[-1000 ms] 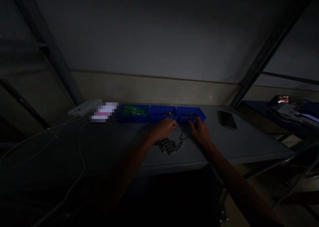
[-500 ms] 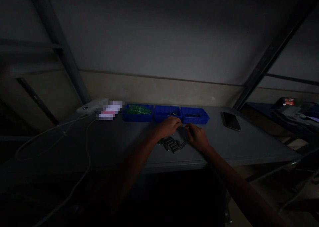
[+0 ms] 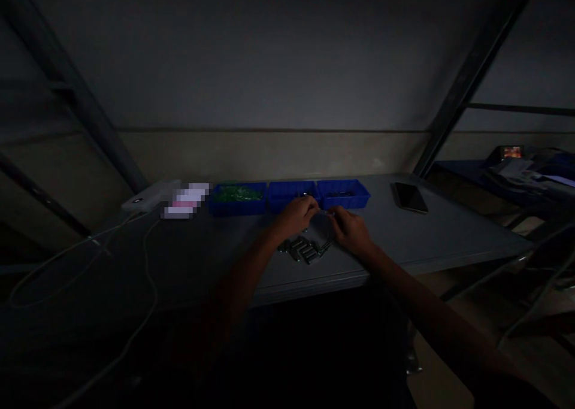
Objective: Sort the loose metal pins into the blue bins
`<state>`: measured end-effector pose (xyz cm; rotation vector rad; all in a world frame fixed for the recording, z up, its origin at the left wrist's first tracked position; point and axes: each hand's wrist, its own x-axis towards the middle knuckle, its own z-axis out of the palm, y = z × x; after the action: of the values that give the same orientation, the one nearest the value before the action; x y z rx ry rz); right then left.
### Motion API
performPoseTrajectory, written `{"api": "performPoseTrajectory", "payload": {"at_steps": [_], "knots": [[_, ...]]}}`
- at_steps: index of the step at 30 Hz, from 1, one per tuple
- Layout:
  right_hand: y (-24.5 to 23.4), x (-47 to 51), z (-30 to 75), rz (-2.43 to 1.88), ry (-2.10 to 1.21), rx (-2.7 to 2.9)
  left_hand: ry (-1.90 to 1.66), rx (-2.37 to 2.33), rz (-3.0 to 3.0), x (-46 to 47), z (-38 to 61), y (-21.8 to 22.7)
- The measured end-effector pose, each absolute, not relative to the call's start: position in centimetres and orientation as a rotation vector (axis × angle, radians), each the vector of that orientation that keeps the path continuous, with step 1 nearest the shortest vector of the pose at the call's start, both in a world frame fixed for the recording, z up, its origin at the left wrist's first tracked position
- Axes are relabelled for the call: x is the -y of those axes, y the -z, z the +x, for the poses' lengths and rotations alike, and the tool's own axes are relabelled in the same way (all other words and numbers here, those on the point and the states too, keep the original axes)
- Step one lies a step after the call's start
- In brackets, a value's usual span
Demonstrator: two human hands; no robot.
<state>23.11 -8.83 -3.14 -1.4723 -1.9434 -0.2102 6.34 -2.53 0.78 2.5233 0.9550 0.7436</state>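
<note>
My left hand (image 3: 297, 213) and my right hand (image 3: 353, 230) meet above the grey table, fingers closed in a pinch. Between their fingertips spans a small, thin, shiny piece (image 3: 324, 212), too dark and small to name. Just below the hands lies a loose group of small metal cylinders (image 3: 308, 254) on the tabletop. Behind the hands stand three blue bins in a row. The left bin (image 3: 238, 207) holds green plastic pieces, the middle bin (image 3: 281, 201) a few metallic parts, and the right bin (image 3: 348, 202) small dark parts.
A dark phone (image 3: 410, 197) lies on the table (image 3: 404, 235) at the right. To the left are a white power strip (image 3: 150, 197), a blurred-out pale item (image 3: 186, 201) and white cables (image 3: 150, 271). Metal frame posts rise at both sides, and cluttered items lie on a table farther right.
The camera view has tilted and shifted a little, moving the whole scene in the picture. Both hands still pinch near each other, with slightly more of the thin piece showing between them.
</note>
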Motion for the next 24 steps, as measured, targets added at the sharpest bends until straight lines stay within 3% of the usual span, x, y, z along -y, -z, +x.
{"api": "performPoseTrajectory", "payload": {"at_steps": [14,24], "knots": [[3.2,8.8,23.1,-1.35,0.212,2.033,-0.749,-1.061,2.525,2.1,6.4,-0.4],[2.3,5.5,27.0,-1.655,0.266,1.501,-0.444,-0.996,2.547,0.6,2.9,-1.0]]}}
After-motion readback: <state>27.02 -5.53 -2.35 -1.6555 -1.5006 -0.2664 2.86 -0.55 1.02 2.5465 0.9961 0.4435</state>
